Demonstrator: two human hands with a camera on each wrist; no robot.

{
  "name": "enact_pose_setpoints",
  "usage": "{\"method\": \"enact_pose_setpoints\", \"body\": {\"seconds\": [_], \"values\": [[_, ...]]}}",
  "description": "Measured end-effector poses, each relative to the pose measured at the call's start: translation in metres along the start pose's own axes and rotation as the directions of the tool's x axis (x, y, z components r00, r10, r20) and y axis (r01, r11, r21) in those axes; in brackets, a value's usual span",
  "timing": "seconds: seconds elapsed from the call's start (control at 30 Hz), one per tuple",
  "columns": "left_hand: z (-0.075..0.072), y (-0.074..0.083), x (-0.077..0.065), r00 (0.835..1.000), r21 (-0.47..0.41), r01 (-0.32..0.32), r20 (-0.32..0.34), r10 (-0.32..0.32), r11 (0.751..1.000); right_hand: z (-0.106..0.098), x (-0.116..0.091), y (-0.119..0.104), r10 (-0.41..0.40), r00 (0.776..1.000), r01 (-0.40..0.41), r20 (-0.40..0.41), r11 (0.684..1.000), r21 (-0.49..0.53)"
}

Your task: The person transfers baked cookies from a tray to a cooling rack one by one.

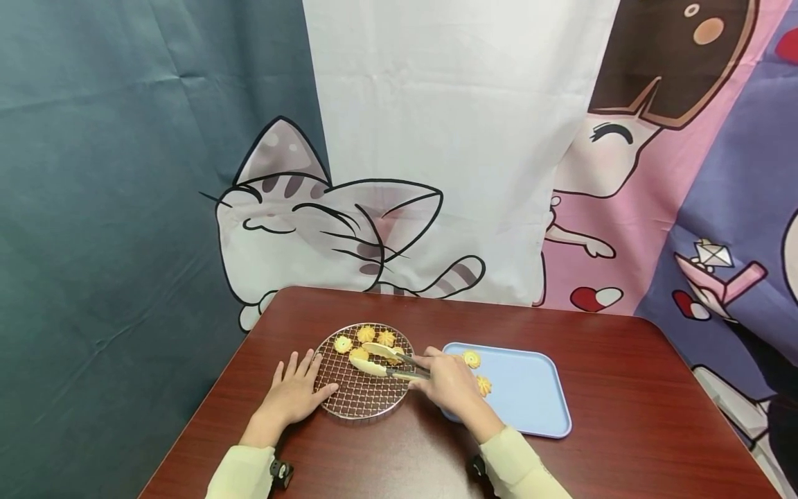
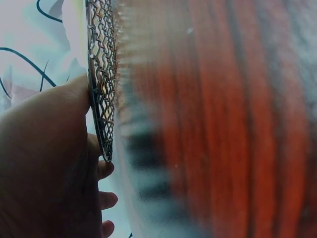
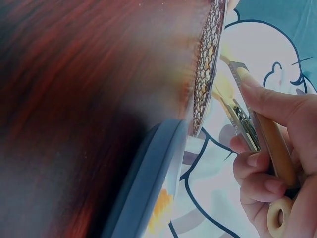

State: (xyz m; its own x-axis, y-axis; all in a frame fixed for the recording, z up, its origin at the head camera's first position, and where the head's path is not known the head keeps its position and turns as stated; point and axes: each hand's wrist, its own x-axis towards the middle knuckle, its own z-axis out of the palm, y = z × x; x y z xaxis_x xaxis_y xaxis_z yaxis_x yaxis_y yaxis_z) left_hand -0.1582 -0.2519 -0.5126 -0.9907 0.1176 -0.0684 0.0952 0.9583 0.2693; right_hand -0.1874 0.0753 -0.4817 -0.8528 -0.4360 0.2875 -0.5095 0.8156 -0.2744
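Observation:
My right hand (image 1: 454, 380) grips a pair of tongs (image 1: 372, 367) with pale yellow tips and metal arms. In the right wrist view, thumb and fingers curl round the tongs' tan handle (image 3: 277, 148), which ends in a ring. The spread tips reach over piped, flower-shaped cookies (image 1: 366, 334) on a round wire rack (image 1: 364, 398). One cookie lies between or just under the tips, partly hidden by them. My left hand (image 1: 289, 395) lies with fingers spread at the rack's left edge, thumb over the rim; its straight fingers show beside the rim (image 2: 94, 99) in the left wrist view.
A light blue tray (image 1: 524, 395) sits right of the rack, partly behind my right hand. Two cookies lie on its left side, one near the back (image 1: 472, 358) and one by my wrist (image 1: 483, 386). Everything rests on a reddish-brown table (image 1: 623, 388) before a cartoon-printed curtain (image 1: 461, 138).

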Motion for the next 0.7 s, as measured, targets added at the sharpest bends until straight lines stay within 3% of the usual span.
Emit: {"method": "enact_pose_setpoints", "body": {"seconds": [0.7], "values": [[0.0016, -0.0009, 0.0024, 1.0, 0.005, 0.001, -0.004, -0.001, 1.0, -0.0062, -0.0087, 0.0042, 0.032, 0.999, -0.032, -0.004, 0.998, 0.047]]}}
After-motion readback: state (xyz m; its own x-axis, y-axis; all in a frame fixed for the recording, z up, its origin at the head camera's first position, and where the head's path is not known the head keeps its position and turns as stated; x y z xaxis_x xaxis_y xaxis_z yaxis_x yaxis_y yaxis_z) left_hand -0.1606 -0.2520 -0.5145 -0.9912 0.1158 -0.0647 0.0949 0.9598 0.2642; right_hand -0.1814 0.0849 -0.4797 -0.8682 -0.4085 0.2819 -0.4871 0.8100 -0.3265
